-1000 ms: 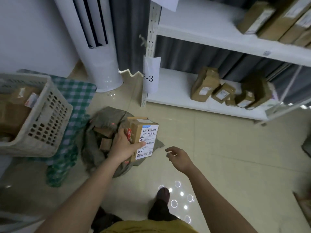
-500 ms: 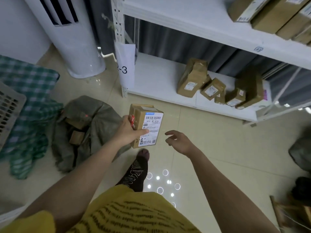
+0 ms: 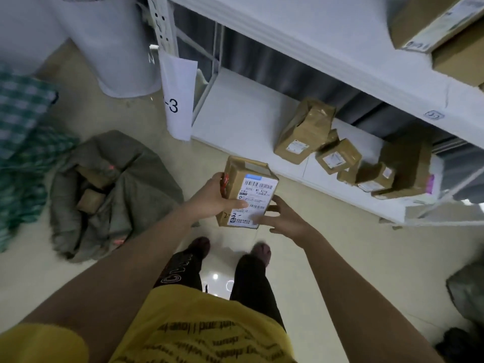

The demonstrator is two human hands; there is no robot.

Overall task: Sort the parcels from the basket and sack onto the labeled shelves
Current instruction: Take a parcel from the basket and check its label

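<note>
My left hand grips a brown cardboard parcel with a white barcode label and "2-3" handwritten at its bottom. My right hand reaches the parcel's lower right corner, fingers spread and touching its edge. The grey sack lies open on the floor to the left, with two brown parcels inside it. Ahead is the bottom shelf, with a hanging paper tag marked "-3" on its post. Several brown parcels lie on that shelf to the right. The basket is out of view.
A white column unit stands at the back left. Green checked cloth covers the floor at the left edge. The upper shelf holds larger boxes at top right. A dark bag sits at the right edge.
I have stepped nearer to the shelf, and the basket has left the view. My right hand has come up from hanging free to touch the parcel's lower right edge.
</note>
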